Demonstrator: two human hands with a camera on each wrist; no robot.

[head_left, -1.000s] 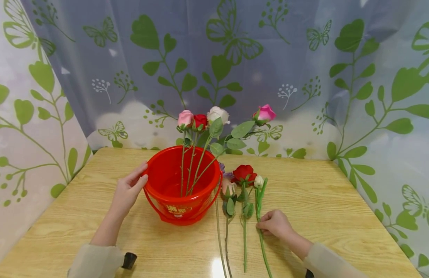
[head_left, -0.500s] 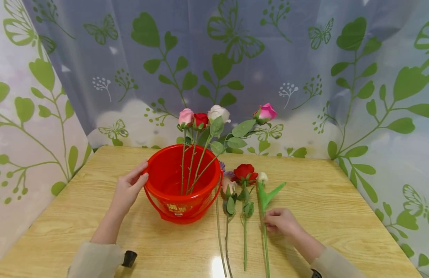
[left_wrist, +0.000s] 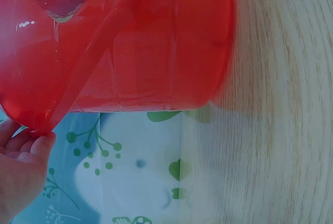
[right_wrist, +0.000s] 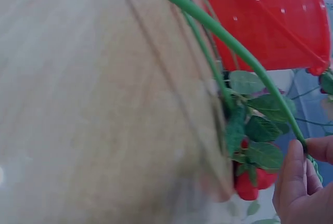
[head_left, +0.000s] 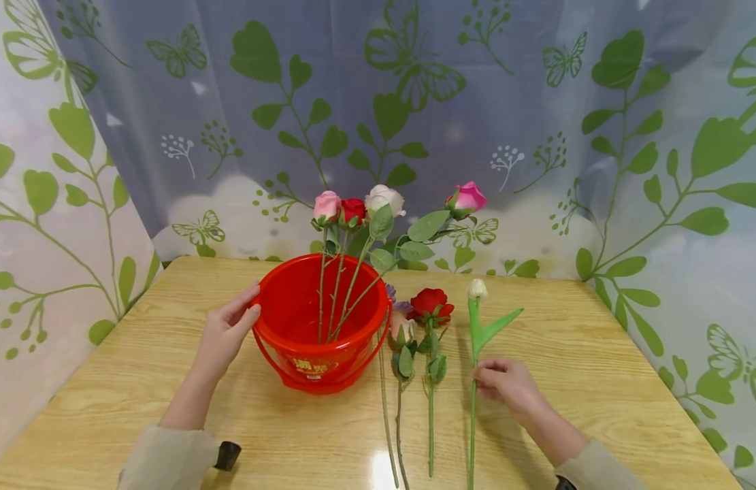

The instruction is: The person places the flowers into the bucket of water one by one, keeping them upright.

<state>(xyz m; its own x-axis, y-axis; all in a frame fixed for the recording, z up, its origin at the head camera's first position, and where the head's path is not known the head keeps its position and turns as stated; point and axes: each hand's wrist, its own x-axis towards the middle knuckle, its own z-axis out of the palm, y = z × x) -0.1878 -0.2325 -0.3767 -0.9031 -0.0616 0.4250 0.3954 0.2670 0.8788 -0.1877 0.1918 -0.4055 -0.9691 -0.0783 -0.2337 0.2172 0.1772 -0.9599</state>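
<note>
On the surface [head_left: 561, 327], nearer its left edge, my left hand [head_left: 226, 337] grips the red bucket [head_left: 350, 361]; nearer its right, my right hand [head_left: 507, 386] pinches the white tulip [head_left: 477, 335].

Head cam: bright, fairly even light, approx from above, w/ a hard white glare patch [head_left: 388, 469] on the near part of the tabletop [head_left: 598, 354] & soft, faint shadows by the right hand [head_left: 508, 389]; wide-angle stretch, so the printed backdrop [head_left: 329, 88] splays toward the side edges. L wrist cam: dimmer, hazy, cool cast, tiny white glints on the bucket [left_wrist: 145, 52], wood grain pale. R wrist cam: also dim & washed out, tabletop smeared by blur, shadow of the green stem [right_wrist: 229, 38] v soft, small bright spot at far L edge
</note>
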